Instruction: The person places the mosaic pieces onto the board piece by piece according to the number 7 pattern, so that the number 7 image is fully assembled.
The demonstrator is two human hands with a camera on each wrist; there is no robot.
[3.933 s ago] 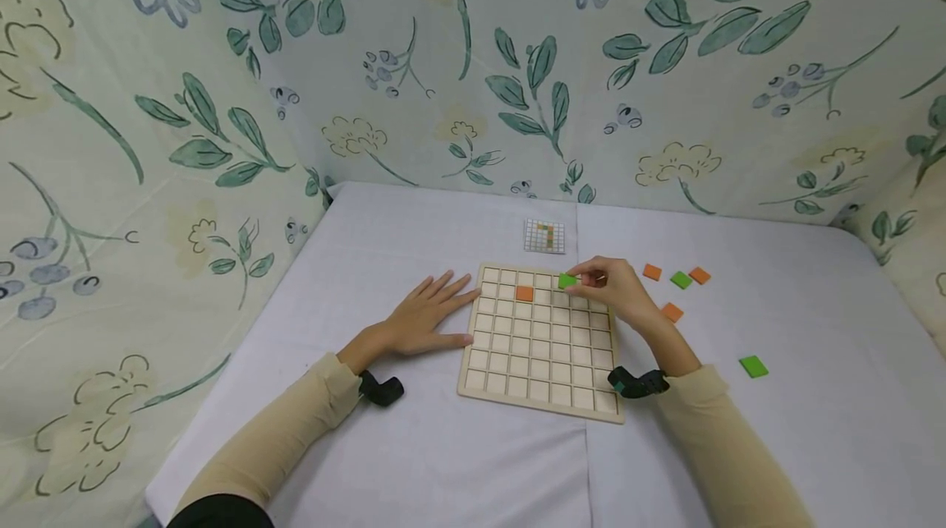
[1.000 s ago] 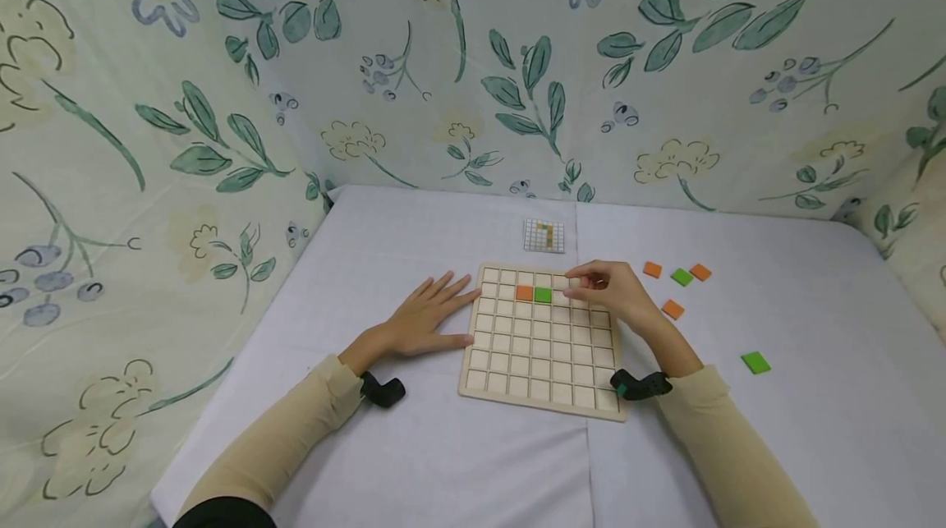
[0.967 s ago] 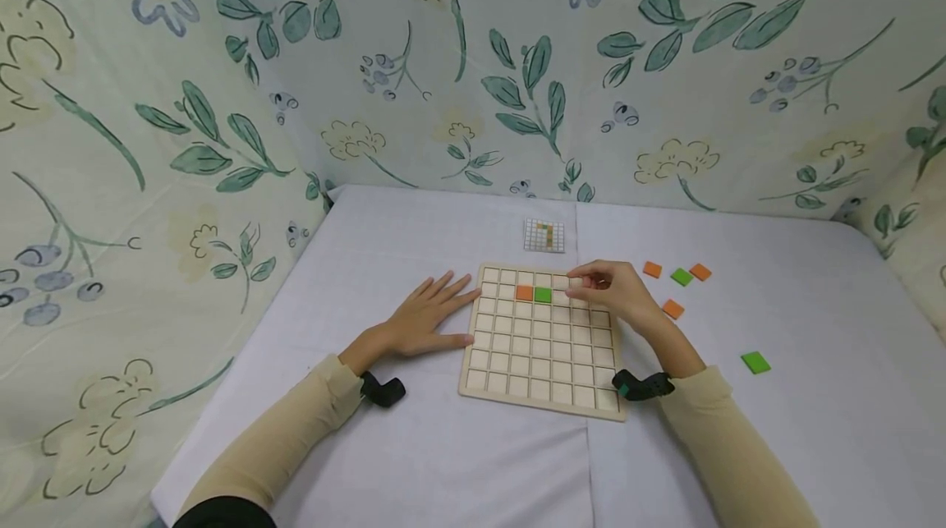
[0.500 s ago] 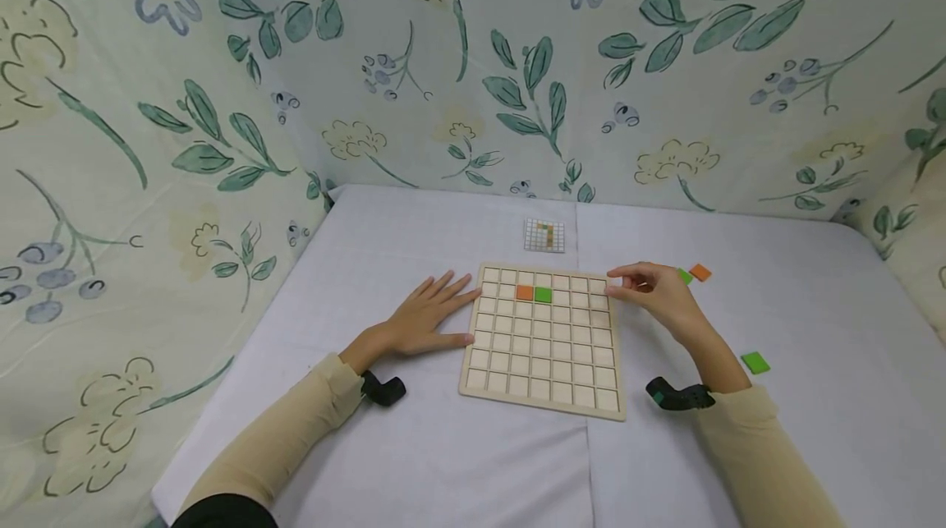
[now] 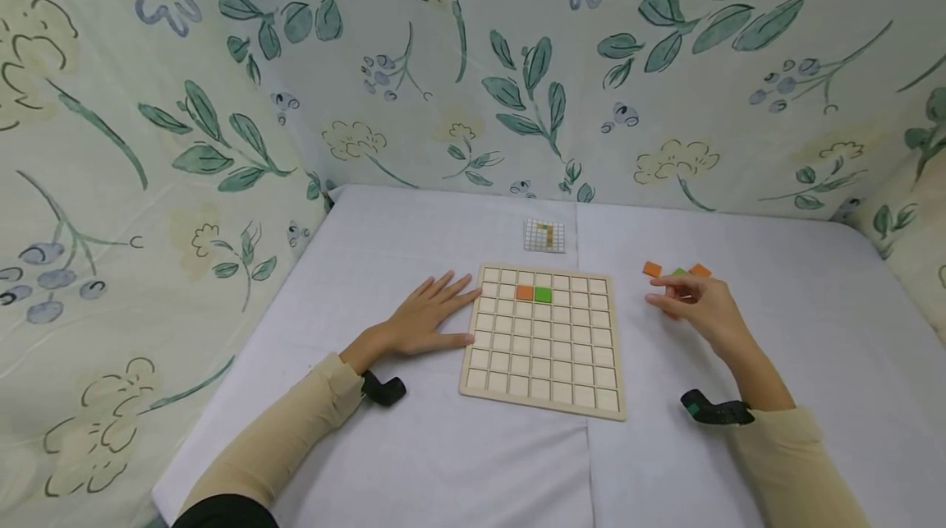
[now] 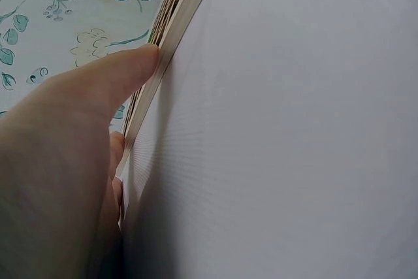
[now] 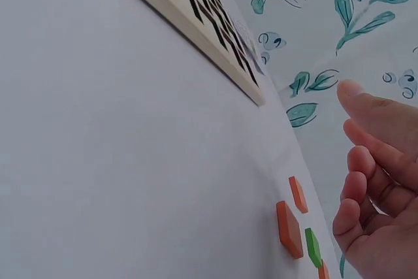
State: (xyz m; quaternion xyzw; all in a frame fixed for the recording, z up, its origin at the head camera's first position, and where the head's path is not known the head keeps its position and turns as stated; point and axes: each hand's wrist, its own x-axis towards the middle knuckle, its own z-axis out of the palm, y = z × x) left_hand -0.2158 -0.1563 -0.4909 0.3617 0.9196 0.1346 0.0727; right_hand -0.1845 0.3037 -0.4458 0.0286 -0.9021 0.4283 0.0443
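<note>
A wooden grid board (image 5: 542, 380) lies on the white table. In its second row an orange tile (image 5: 524, 292) and a green tile (image 5: 543, 294) sit side by side. My left hand (image 5: 427, 316) lies flat on the cloth, and its thumb (image 6: 104, 86) touches the board's left edge (image 6: 175, 12). To the right of the board my right hand (image 5: 683, 296) hovers with relaxed fingers (image 7: 366, 181), holding nothing. It is over the loose tiles: orange ones (image 5: 652, 268) (image 5: 700, 270) and a partly hidden green one (image 5: 679, 272). The right wrist view shows an orange tile (image 7: 289, 229) and a green tile (image 7: 313, 246) just below those fingers.
A small pattern card (image 5: 544, 235) lies behind the board. Floral cloth walls (image 5: 473, 76) close in the table on the back and both sides. Black wrist cameras (image 5: 382, 388) (image 5: 715, 411) sit on both forearms.
The green tile went from my right hand into the cell beside the orange one. My right hand then left the board and moved right to the loose tiles. The left hand stayed put.
</note>
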